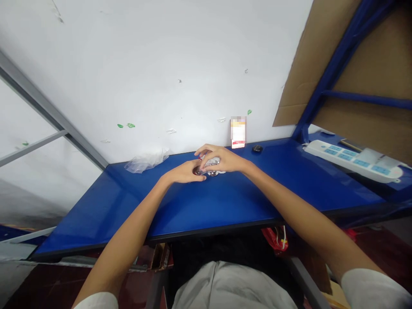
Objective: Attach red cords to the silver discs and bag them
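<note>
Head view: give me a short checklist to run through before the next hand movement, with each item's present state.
1. Left hand at the dark round piece: ok, the piece shows between its thumb and fingers.
2. Firm grip on that piece: cannot tell, the hands hide much of it.
3. Right hand in position: ok, its fingers reach over to the dark round piece.
4. Shiny pieces in full sight: not ok, the right hand partly covers them.
5. Clear plastic out of the way: ok, it lies apart, left of both hands on the blue table.
</note>
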A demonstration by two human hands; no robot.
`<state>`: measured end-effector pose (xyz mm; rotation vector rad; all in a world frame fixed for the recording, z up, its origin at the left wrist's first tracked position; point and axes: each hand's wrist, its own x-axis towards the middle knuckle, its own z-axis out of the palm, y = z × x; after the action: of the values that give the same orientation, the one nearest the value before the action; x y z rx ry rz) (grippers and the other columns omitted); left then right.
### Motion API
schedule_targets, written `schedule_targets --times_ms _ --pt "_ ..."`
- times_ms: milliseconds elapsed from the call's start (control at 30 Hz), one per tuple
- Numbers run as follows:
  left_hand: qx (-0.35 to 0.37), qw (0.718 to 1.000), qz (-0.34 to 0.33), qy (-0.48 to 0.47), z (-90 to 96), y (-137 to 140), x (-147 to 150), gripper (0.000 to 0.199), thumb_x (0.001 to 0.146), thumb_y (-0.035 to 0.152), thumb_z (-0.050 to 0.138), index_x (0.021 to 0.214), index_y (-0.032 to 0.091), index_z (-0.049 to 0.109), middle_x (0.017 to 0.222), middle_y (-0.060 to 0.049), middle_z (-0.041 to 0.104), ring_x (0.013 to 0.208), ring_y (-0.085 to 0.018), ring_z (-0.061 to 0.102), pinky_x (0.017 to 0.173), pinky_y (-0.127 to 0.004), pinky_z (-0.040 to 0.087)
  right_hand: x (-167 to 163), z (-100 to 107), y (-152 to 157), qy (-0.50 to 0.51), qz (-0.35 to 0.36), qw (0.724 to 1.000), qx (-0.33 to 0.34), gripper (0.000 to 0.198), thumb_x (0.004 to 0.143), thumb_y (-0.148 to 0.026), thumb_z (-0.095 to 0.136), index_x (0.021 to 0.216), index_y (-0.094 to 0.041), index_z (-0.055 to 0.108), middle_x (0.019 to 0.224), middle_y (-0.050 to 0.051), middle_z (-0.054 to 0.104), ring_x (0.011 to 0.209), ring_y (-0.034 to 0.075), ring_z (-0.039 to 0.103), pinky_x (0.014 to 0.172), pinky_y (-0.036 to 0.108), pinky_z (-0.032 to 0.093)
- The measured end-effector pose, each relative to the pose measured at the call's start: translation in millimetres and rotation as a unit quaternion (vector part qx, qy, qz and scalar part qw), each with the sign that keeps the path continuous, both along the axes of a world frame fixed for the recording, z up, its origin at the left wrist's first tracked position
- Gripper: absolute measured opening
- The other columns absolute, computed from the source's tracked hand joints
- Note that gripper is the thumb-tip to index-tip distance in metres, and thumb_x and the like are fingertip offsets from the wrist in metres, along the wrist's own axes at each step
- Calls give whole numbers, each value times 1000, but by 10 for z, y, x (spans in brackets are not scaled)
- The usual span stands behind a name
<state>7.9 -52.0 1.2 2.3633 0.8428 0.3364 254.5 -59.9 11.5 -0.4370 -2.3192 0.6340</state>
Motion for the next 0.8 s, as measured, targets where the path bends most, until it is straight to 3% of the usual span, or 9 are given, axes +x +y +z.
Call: schedule_targets --times_ms 167,333,467,600,800 --pt "13 1000 -1 -5 17 5 -22 51 85 47 74 127 18 64 97 -7 67 80 -22 60 70 -32 45 1 -47 51 44 -46 998 -7 9 96 -33 77 99 -28 85 133 7 70 120 26 68 109 48 55" --pt "7 1000 25 3 39 33 -69 35 87 45 72 108 22 58 85 0 61 72 -18 55 65 -30 40 142 -36 149 40 -79 995 -40 29 91 -29 78 120 -27 78 133 8 71 117 25 69 106 44 56" --pt "4 999 47 -5 30 107 -163 30 85 40 71 105 24 55 84 2 62 71 -18 56 66 -29 41 293 -95 246 -70 -137 986 -63 32 86 -14 69 116 -21 77 119 8 76 103 23 70 93 36 55" --pt "49 996 72 -10 -16 211 -249 31 80 34 72 106 24 58 89 1 65 76 -19 57 69 -30 41 265 -186 259 -196 -149 969 -9 18 87 -21 77 104 -21 83 103 7 77 87 20 68 77 29 48" --pt "93 992 81 -21 -59 257 -237 33 76 31 74 106 22 61 90 1 64 75 -18 55 70 -31 41 145 -241 262 -269 -150 951 15 11 89 -22 79 95 -24 87 88 3 78 78 18 67 66 26 39"
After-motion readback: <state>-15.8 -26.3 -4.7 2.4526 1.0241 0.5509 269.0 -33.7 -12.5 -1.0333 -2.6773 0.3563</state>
